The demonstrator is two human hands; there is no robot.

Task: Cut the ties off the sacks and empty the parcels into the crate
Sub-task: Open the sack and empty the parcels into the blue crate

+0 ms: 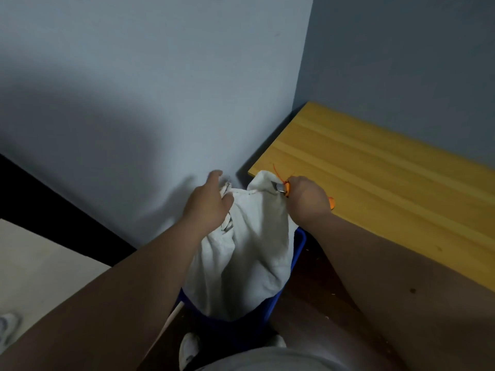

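Below the head camera, at the corner of a grey-blue wall (pixel 150 103), a white sack (pixel 257 245) is seen standing in a blue crate (pixel 298 247), so that whatever is released from it can be expected to drop straight in. The sack's neck is held up at two points. On one side the cloth is gathered under the left hand (pixel 207 202), whose thumb and lower fingers are curled into the folds while the forefinger is stretched forward; the mouth is thereby kept raised and taut. On the other side an orange-handled cutter (pixel 284 189) is gripped in the right hand (pixel 308 199), fingers closed round the handle, and its metal tip is set against the sack's upper corner beside an orange tie (pixel 278 174). Whether the tie is already severed cannot be told. A yellow wooden bench (pixel 388 183) is seen just beside the crate, and the sack's corner is raised in front of its near end. White shoes (pixel 188 349) are visible on the dark floor (pixel 313 290) below. No parcels are visible; the sack's contents are hidden. No brand, label or legible writing is shown on any object.
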